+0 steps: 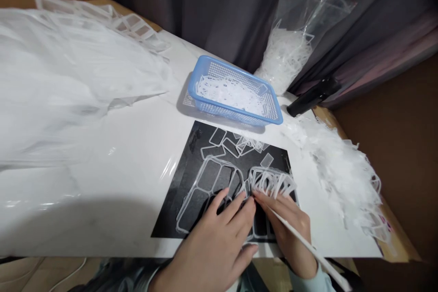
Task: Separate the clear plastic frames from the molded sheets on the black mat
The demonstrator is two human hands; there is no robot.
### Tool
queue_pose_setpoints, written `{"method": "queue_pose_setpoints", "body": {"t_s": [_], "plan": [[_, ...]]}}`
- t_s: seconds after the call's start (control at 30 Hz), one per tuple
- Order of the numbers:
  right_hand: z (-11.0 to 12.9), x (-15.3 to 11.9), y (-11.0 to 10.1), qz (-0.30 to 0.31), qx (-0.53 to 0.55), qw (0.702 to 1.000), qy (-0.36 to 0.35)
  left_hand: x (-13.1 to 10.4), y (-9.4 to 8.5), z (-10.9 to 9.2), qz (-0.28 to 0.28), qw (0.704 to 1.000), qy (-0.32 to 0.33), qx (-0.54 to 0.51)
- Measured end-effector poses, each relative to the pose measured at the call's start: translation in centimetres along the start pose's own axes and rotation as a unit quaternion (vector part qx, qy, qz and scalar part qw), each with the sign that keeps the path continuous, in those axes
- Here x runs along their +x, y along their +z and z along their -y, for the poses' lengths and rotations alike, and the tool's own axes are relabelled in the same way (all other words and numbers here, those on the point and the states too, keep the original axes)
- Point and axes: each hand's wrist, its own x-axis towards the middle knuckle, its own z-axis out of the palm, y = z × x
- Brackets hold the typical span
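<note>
On a black mat (171, 219) lie translucent plastic frame sheets divided into rounded cells, with one sheet (208, 178) at the left and another (272, 180) at the right. My left hand (219, 232) rests palm down with spread fingers over the left sheet, its fingertips near where the two sheets meet. My right hand (290, 223) is closed around a long thin white stick (308, 244), which slants down to the right; its fingertips touch the bent strips of the right sheet. The stick's tip is hidden by the fingers. Small loose rectangular frames (231, 146) lie at the mat's top.
Behind the mat a blue perforated basket (236, 114) holds many small clear pieces. A filled zip bag (284, 59) leans on the dark curtain, near a black cylindrical object (311, 98). Plastic scraps (342, 178) pile at the right; sheets in white plastic (75, 68) cover the left.
</note>
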Motion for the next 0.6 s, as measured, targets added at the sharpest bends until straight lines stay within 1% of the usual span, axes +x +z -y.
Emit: {"method": "queue_pose_setpoints", "body": {"t_s": [0.23,0.3,0.37,0.47,0.5,0.53,0.57,0.6], "plan": [[-0.1,0.4,-0.7,-0.017,-0.016,1.0,0.002,0.1,-0.3,0.0,-0.009,1.0,0.004,0.0],[-0.5,0.7,-1.3,-0.027,-0.037,0.999,0.008,0.2,-0.5,0.0,-0.009,1.0,0.007,0.0],[-1.2,1.2,-2.2,-0.052,-0.061,0.997,0.015,0.3,-0.6,0.0,-0.003,1.0,0.013,-0.001],[-3.4,2.8,-4.3,-0.113,-0.079,0.99,0.016,0.4,-0.8,0.0,-0.002,1.0,0.019,0.001],[-4.4,3.6,-5.1,-0.152,-0.078,0.985,0.02,0.4,-0.9,0.0,0.0,1.0,0.021,0.005],[-5.4,4.3,-5.9,-0.189,-0.065,0.979,0.04,0.4,-1.0,0.0,0.0,1.0,0.022,0.007],[-6.5,5.1,-6.7,-0.226,-0.041,0.97,0.077,0.4,-1.1,0.0,0.002,1.0,0.023,0.009],[-7.6,5.8,-7.3,-0.27,-0.003,0.955,0.121,0.4,-1.2,0.1,0.005,1.0,0.022,0.01]]}}
